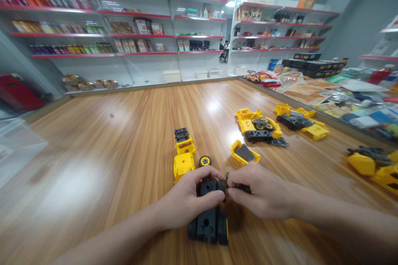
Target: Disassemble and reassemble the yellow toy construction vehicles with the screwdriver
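The black chassis [207, 215], the landmark for all places here, is held over the near part of the wooden table [139, 132], with its underside turned up. It is gripped by the left hand [191, 198], whose thumb is laid across it and pressed near the small wheel [222, 185] on its right side; the fingers are wrapped around its far end. Just right of the chassis, a dark piece [244, 188] is pinched between the thumb and forefinger of the right hand [259, 190]; its shape is mostly hidden, and whether it is touching the chassis cannot be told. A rear wheel [223, 230] with a yellow rim is seen at the chassis's near right corner. Just beyond the chassis, a loose wheel [205, 161] is left on the table, with a yellow cab [183, 165] beyond and to the left. A yellow tipper bed [244, 153] is placed beyond and to the right of the chassis, and farther that way a pile of yellow and black parts [258, 126] is gathered.
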`<action>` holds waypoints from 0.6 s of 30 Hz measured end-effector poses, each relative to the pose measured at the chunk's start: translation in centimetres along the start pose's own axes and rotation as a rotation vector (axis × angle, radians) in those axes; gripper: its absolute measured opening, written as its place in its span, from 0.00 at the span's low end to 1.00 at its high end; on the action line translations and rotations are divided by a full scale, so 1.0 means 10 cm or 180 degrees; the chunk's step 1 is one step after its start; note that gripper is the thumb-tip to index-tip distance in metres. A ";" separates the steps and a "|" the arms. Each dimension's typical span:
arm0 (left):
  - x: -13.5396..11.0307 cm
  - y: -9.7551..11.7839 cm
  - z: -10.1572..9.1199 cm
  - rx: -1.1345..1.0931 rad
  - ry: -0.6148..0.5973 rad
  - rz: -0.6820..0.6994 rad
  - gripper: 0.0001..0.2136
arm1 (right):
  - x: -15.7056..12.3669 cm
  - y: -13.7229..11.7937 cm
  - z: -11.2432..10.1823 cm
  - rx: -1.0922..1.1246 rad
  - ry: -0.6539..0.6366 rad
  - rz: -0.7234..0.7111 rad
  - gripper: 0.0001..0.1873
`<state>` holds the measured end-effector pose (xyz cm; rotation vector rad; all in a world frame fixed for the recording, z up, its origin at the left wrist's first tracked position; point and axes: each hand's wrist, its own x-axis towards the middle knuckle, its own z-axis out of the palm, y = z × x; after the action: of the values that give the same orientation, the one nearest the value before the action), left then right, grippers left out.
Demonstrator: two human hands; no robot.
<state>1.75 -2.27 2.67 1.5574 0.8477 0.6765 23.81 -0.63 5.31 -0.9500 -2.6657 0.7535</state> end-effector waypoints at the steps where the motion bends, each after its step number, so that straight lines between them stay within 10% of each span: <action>1: 0.00 0.00 0.00 -0.0019 -0.0001 0.0017 0.13 | 0.00 -0.01 0.00 0.0048 -0.0001 0.0025 0.12; 10: -0.02 -0.02 -0.02 -0.0534 -0.0109 0.0135 0.16 | 0.02 -0.02 -0.04 0.0467 0.0056 0.0045 0.19; 18: -0.04 -0.04 -0.07 -0.0878 -0.0273 0.0166 0.24 | 0.05 0.06 0.06 0.0153 0.0958 0.0156 0.17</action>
<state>0.89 -2.22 2.40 1.3527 0.6232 0.7266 23.55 -0.12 4.48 -1.0295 -2.3630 0.6254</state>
